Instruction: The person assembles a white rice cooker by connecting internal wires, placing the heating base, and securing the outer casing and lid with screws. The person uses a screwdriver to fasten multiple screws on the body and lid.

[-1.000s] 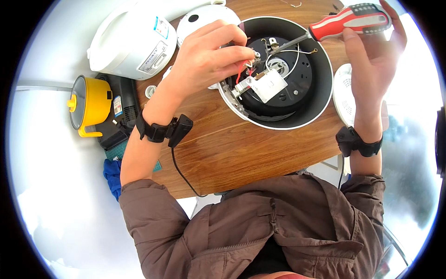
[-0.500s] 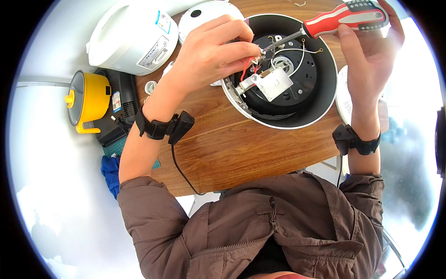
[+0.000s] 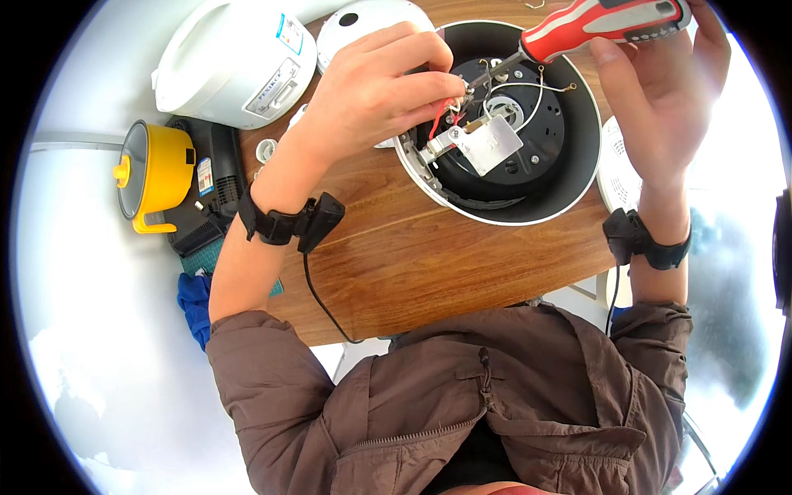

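Open pot (image 3: 580,144) lies at the far side of the wooden table (image 3: 462,256), its dark inside facing up to you. Inside it, a shiny metal plate (image 3: 492,146) sits over the black base; a thin white lead (image 3: 536,85) with a ring end curves out beside it. Your left hand (image 3: 379,95) reaches over the pot's left rim, thumb and fingers pinched together on the wires (image 3: 438,120), as far as one can see; your own fingers hide the exact grip. Your right hand (image 3: 664,99) has thumb and fingers on the red-handled screwdriver (image 3: 569,35), shaft slanting down leftward, tip close by your left fingertips. Right of the pot: white plate with small holes (image 3: 615,169). Behind your left hand: white lid (image 3: 375,21) with a dark round hole. Farther left: white rice cooker (image 3: 227,74), yellow pan (image 3: 171,173) beside a black box (image 3: 221,165), blue cloth (image 3: 195,305) nearer you.
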A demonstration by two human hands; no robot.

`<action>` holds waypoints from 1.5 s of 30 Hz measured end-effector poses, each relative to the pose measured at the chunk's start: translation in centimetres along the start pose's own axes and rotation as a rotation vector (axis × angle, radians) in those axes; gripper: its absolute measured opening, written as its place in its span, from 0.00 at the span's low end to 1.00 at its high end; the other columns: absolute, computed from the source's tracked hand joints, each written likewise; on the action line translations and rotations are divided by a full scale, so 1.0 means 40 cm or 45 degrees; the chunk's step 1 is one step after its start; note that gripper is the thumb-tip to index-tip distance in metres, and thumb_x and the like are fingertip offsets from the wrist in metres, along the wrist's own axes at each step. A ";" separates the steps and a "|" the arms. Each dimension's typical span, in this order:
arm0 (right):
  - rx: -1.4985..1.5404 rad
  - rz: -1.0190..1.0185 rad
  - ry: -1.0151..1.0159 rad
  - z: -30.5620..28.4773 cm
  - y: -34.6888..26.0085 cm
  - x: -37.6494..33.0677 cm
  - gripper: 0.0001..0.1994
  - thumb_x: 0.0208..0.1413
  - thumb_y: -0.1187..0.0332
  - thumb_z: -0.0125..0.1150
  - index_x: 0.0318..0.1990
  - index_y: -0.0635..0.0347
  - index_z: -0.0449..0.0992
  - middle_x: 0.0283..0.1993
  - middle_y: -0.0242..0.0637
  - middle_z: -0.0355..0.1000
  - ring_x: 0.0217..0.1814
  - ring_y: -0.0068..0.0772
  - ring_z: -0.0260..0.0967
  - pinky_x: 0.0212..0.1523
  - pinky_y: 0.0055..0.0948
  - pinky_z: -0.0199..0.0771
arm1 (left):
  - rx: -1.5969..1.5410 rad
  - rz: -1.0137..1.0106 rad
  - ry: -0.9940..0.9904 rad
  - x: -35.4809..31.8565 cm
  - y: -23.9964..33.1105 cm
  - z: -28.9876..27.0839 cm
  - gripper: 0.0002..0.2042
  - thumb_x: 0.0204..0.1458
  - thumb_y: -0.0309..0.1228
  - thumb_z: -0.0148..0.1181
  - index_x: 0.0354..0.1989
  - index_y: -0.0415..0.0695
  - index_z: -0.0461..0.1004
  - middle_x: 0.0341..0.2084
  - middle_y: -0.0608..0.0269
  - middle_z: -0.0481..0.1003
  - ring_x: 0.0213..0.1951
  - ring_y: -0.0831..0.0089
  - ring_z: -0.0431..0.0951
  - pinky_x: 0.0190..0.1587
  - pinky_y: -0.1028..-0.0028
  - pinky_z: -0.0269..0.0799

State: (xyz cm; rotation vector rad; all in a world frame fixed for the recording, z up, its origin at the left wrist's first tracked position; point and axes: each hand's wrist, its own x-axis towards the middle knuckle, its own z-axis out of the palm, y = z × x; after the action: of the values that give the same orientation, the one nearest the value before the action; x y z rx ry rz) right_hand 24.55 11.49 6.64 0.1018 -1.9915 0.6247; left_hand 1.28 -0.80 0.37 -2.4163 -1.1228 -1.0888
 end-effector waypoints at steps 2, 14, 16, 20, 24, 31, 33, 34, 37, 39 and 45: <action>0.124 -0.127 -0.123 -0.029 0.035 0.011 0.38 0.49 0.87 0.49 0.71 0.71 0.46 0.57 0.53 0.68 0.50 0.34 0.77 0.43 0.24 0.87 | 0.004 0.004 -0.013 0.000 -0.004 0.001 0.14 0.36 0.22 0.74 0.34 0.49 0.83 0.32 0.69 0.75 0.34 0.68 0.76 0.32 0.70 0.71; -0.168 -0.158 -0.705 -0.075 -0.015 0.185 0.26 0.49 0.76 0.75 0.53 0.67 0.67 0.48 0.37 0.68 0.41 0.18 0.73 0.33 0.16 0.74 | 0.008 -0.023 -0.042 0.000 -0.005 -0.003 0.13 0.38 0.23 0.73 0.35 0.49 0.83 0.34 0.70 0.75 0.35 0.69 0.75 0.34 0.69 0.72; -0.161 -0.261 -0.749 -0.058 0.002 0.190 0.25 0.49 0.74 0.76 0.51 0.66 0.69 0.44 0.36 0.69 0.39 0.20 0.72 0.33 0.17 0.73 | 0.040 -0.070 -0.068 -0.019 0.005 -0.012 0.13 0.39 0.23 0.73 0.36 0.49 0.83 0.35 0.70 0.75 0.35 0.68 0.75 0.34 0.69 0.72; -0.291 -0.518 -0.853 -0.070 -0.037 0.240 0.23 0.49 0.70 0.77 0.49 0.65 0.71 0.39 0.36 0.71 0.36 0.24 0.72 0.33 0.22 0.73 | 0.031 -0.071 -0.056 -0.009 0.005 -0.006 0.14 0.38 0.21 0.72 0.36 0.49 0.84 0.35 0.69 0.75 0.36 0.67 0.76 0.36 0.68 0.73; -0.292 -0.526 -0.923 -0.057 -0.049 0.245 0.23 0.50 0.70 0.76 0.50 0.65 0.71 0.39 0.36 0.71 0.36 0.25 0.73 0.34 0.22 0.73 | 0.079 -0.082 -0.071 -0.018 0.008 -0.014 0.07 0.48 0.26 0.70 0.36 0.49 0.83 0.33 0.74 0.76 0.35 0.74 0.77 0.36 0.72 0.75; -0.359 -0.427 -1.018 -0.080 -0.094 0.238 0.22 0.51 0.69 0.74 0.50 0.64 0.71 0.40 0.36 0.72 0.37 0.25 0.73 0.35 0.23 0.73 | -0.095 -0.164 -0.084 0.011 0.030 -0.031 0.09 0.46 0.25 0.70 0.37 0.48 0.83 0.34 0.64 0.75 0.37 0.60 0.77 0.39 0.64 0.74; -0.380 -0.402 -1.033 -0.087 -0.103 0.235 0.22 0.52 0.69 0.74 0.51 0.64 0.71 0.40 0.36 0.72 0.37 0.25 0.73 0.36 0.23 0.73 | -0.076 -0.182 -0.105 0.014 0.036 -0.027 0.09 0.45 0.24 0.71 0.37 0.47 0.83 0.34 0.63 0.75 0.37 0.60 0.77 0.39 0.64 0.73; -0.380 -0.390 -1.037 -0.089 -0.099 0.230 0.22 0.52 0.69 0.74 0.51 0.64 0.71 0.40 0.37 0.72 0.37 0.25 0.73 0.36 0.23 0.73 | -0.093 -0.206 -0.104 0.009 0.035 -0.026 0.09 0.45 0.24 0.72 0.37 0.47 0.83 0.34 0.63 0.75 0.37 0.60 0.77 0.39 0.64 0.73; -0.383 -0.363 -1.056 -0.098 -0.100 0.221 0.21 0.53 0.69 0.73 0.51 0.64 0.71 0.40 0.37 0.72 0.38 0.25 0.73 0.37 0.24 0.73 | -0.109 -0.257 -0.068 0.006 0.047 -0.019 0.09 0.45 0.24 0.72 0.36 0.46 0.83 0.34 0.63 0.75 0.37 0.61 0.77 0.39 0.65 0.73; -0.399 -0.346 -1.073 -0.107 -0.106 0.214 0.21 0.53 0.69 0.72 0.51 0.64 0.71 0.41 0.37 0.72 0.38 0.25 0.73 0.37 0.24 0.73 | -0.112 -0.285 -0.101 0.013 0.058 -0.030 0.09 0.45 0.24 0.72 0.36 0.46 0.83 0.34 0.63 0.75 0.37 0.61 0.77 0.38 0.65 0.72; -0.412 -0.319 -1.088 -0.110 -0.131 0.185 0.21 0.54 0.69 0.71 0.52 0.63 0.71 0.41 0.37 0.73 0.39 0.26 0.73 0.39 0.25 0.73 | -0.179 -0.358 -0.095 -0.013 0.049 -0.021 0.08 0.47 0.24 0.72 0.37 0.45 0.83 0.34 0.62 0.75 0.38 0.62 0.76 0.38 0.66 0.72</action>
State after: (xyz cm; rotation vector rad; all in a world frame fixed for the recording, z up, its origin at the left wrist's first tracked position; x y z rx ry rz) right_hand 26.17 10.44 16.52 0.4759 -2.8089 0.0686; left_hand 2.10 -2.81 0.71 -2.4757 -1.4935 -1.2050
